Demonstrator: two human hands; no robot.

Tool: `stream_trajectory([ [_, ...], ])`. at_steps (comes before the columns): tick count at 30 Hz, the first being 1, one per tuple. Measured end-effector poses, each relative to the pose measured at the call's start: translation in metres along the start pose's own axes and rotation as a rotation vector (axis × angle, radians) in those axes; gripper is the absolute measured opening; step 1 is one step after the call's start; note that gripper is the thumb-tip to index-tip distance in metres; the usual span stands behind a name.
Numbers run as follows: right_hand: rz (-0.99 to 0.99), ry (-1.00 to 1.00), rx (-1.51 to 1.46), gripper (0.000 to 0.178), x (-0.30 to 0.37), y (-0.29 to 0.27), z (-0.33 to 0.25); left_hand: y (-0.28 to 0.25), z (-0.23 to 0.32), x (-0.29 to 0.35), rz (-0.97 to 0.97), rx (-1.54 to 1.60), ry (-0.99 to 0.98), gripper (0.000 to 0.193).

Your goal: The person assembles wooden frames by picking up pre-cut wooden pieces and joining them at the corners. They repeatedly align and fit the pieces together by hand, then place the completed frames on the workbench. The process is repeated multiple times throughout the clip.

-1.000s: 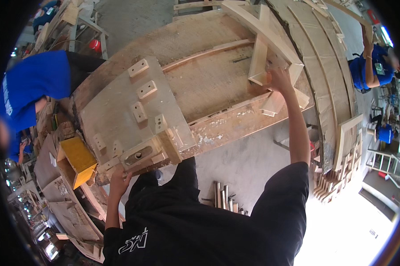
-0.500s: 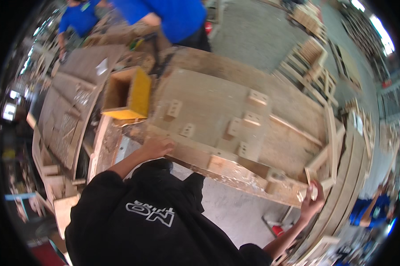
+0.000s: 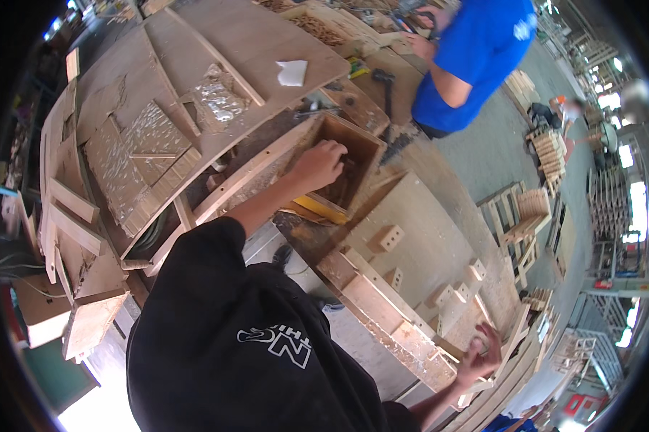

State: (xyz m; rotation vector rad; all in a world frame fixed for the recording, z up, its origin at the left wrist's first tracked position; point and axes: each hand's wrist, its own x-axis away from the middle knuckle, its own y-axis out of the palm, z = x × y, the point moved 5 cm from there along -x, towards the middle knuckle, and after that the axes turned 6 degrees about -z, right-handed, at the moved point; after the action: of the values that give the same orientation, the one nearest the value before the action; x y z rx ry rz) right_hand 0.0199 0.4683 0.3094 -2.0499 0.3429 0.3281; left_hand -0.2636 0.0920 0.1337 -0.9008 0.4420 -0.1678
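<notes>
My left hand (image 3: 321,164) is over the opening of a wooden box (image 3: 364,137) with a yellow side. Its fingers are loosely bent down toward the inside, and the fingertips are partly hidden. Near the right end of the workbench, my right hand (image 3: 479,354) is raised with its fingers curved and apart; I make out nothing in it. Between the hands lies a flat board (image 3: 411,209). Several small drilled wooden blocks stand on it, among them one block (image 3: 391,237) nearer the box. A wooden strip (image 3: 382,295) runs along the board's near side.
A large brown panel (image 3: 267,43) with wooden strips and scraps on it lies to the left. Across the bench a person in a blue shirt (image 3: 475,57) is at work. Slatted wooden frames (image 3: 519,209) stand on the floor at right.
The view has turned left. My left hand has left the board's near edge and is now over the box. My right hand has lifted from the corner of the wooden frame.
</notes>
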Motion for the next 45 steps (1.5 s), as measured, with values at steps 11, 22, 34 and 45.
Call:
stream_trajectory([
  [11, -0.193, 0.02, -0.264, 0.024, -0.113, 0.245, -0.157, 0.061, -0.062, -0.045, -0.731, -0.215, -0.11, 0.034],
  [22, -0.009, 0.381, -0.017, 0.031, -0.048, 0.265, -0.019, 0.038, -0.03, -0.048, -0.695, -0.301, 0.156, 0.031],
  [34, 0.246, 0.493, 0.28, 0.033, 0.053, 0.242, 0.101, 0.006, -0.064, -0.087, -0.186, -0.305, 0.14, 0.057],
  [45, 0.322, 0.559, 0.216, 0.034, 0.052, 0.231, 0.092, 0.012, -0.061, -0.084, -0.205, -0.379, 0.143, 0.064],
])
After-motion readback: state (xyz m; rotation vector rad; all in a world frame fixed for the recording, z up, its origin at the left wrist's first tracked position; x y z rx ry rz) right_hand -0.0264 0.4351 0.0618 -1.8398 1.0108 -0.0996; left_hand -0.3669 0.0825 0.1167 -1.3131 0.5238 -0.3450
